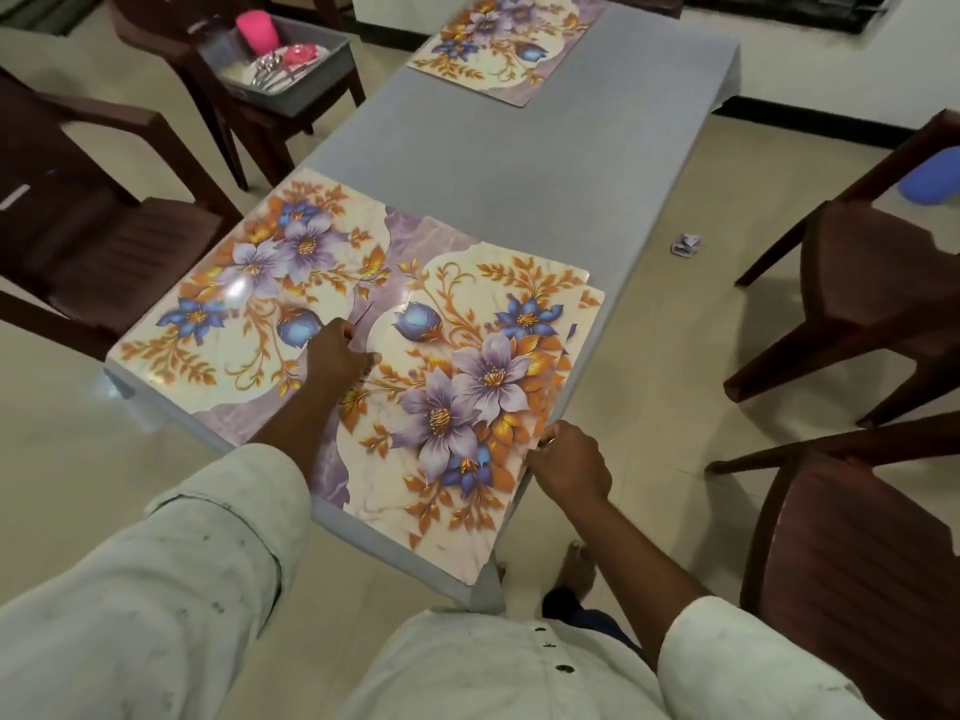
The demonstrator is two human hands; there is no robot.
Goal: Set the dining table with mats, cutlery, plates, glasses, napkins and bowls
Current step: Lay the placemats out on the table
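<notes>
A grey table carries floral mats. One mat lies flat at the near left corner. A small stack of mats lies at the near right, overlapping it and jutting past the table's near edge. My left hand pinches the stack's left edge. My right hand grips the stack's right edge, fingers curled under it. A further mat lies at the table's far end.
A grey tub on a brown chair at far left holds a pink cup, cutlery and a glass. Brown chairs stand on the left and on the right. A scrap of litter lies on the floor.
</notes>
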